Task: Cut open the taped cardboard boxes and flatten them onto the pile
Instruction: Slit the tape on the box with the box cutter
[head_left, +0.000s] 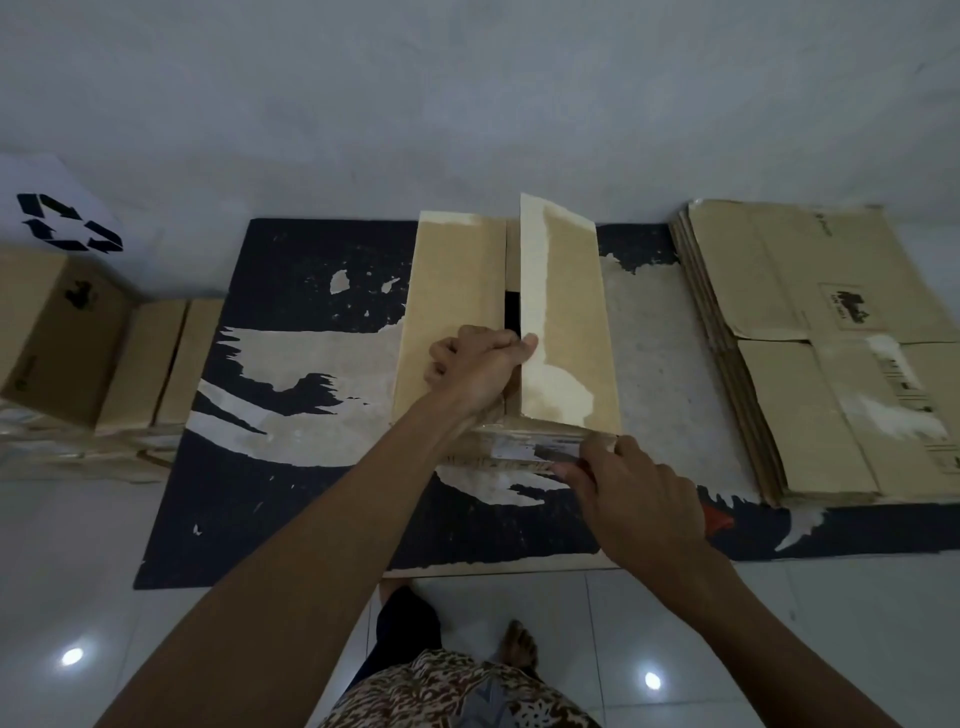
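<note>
**Box on the mat, one flap up**

At far left we see a white sheet with a recycling mark (70, 222) leaning by the wall, and below it a row of still-closed cardboard boxes (62, 332) on the floor. In the middle lies a dark, worn mat (311, 270), and on it stands the box (457, 312) we are working on. Our left hand (475, 366) has its fingers curled round the inner edge of the raised right flap (563, 322), which stands up at the centre seam. Our right hand (631, 499) grips a cutter (558, 457) against the clear tape (524, 444) on the box's near end. At far right the pile of flattened boxes (831, 353) rests on the mat's edge.
</note>
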